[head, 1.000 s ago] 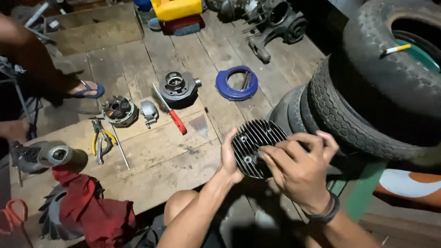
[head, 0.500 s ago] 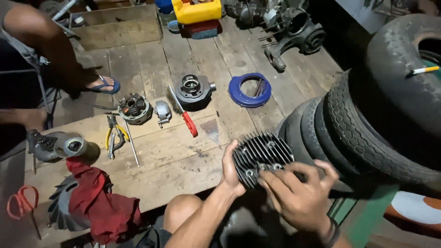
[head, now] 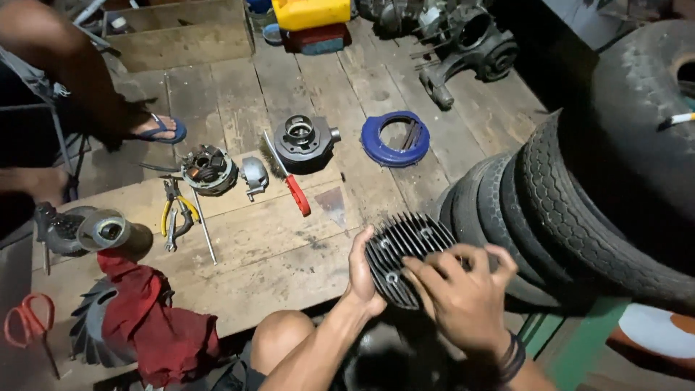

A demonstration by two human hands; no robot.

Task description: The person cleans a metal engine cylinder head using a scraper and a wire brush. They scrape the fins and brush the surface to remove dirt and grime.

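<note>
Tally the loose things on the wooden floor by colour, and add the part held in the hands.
Black: 1, the finned cylinder head, held by the left hand and right hand
Red: 3, wire brush handle, rag, scissors
Blue: 1, ring cover
Yellow: 1, pliers
Grey metal: 3, cylinder, stator, small cover
Total: 9

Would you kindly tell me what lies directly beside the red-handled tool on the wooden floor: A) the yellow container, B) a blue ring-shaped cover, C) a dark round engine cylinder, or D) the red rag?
C: the red-handled tool lies along the left edge of the dark engine cylinder.
</note>
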